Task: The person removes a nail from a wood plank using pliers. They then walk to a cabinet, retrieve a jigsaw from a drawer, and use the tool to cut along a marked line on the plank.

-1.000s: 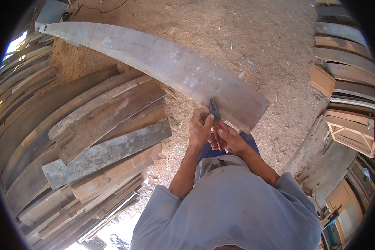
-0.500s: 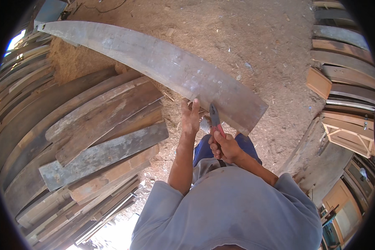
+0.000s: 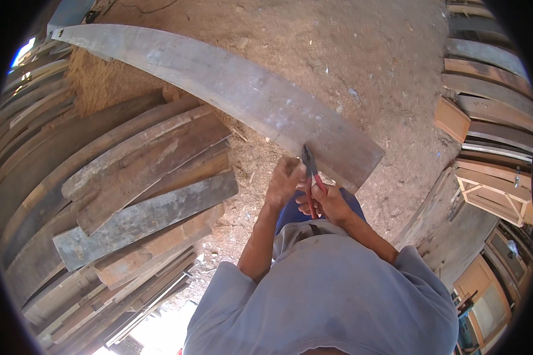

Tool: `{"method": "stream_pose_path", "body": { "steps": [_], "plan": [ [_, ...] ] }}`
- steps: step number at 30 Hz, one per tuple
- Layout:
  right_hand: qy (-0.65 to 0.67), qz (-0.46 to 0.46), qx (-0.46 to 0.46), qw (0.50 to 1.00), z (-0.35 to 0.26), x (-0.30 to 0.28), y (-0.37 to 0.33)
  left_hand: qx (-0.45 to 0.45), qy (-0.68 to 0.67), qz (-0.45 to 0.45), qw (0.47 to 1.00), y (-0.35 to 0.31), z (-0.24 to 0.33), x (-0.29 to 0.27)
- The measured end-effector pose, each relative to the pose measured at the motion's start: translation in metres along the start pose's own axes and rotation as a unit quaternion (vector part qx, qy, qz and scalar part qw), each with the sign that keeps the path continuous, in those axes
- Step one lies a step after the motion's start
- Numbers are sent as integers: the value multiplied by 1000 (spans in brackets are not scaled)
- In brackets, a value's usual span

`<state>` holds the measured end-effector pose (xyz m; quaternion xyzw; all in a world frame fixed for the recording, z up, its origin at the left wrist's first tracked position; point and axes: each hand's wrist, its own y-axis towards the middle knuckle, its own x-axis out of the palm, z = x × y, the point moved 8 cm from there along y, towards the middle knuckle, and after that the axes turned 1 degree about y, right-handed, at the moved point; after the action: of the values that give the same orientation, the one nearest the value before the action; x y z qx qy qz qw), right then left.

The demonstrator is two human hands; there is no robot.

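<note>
A long, weathered wooden plank (image 3: pixel 231 89) stretches from the far left toward me, its wide end just in front of my body. In my right hand (image 3: pixel 331 206) is a pair of pliers (image 3: pixel 312 177) with red handles, now spread apart. The dark jaws of the pliers lie over the plank's near edge. My left hand (image 3: pixel 287 179) is closed beside the jaws, close to that same edge. Whatever its curled fingers may hold is hidden.
Old boards (image 3: pixel 154 201) lie in a large stack on my left. More planks (image 3: pixel 488 86) and wooden frames (image 3: pixel 494 195) line the right side. The dirt floor (image 3: pixel 385 65) carries scattered debris, and a sawdust heap (image 3: pixel 100 83) sits beyond the stack.
My left hand has moved from the plank's edge down and right beside the pliers, and its fingers have closed. The pliers' handles have spread apart in my right hand.
</note>
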<state>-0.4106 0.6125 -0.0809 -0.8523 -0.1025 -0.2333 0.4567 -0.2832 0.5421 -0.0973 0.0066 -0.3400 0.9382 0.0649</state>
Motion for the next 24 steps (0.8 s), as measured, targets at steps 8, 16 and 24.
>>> {"method": "stream_pose_path", "body": {
  "steps": [8,16,24],
  "plan": [
    [110,-109,-7,988,21,0,16,-35,109,-93,989,-15,8,17],
    [73,-100,33,992,2,5,3,5,166,-71,984,-13,-1,12],
    [48,-70,94,992,12,-3,6,-50,174,-76,980,-12,1,19]
  ]
}}
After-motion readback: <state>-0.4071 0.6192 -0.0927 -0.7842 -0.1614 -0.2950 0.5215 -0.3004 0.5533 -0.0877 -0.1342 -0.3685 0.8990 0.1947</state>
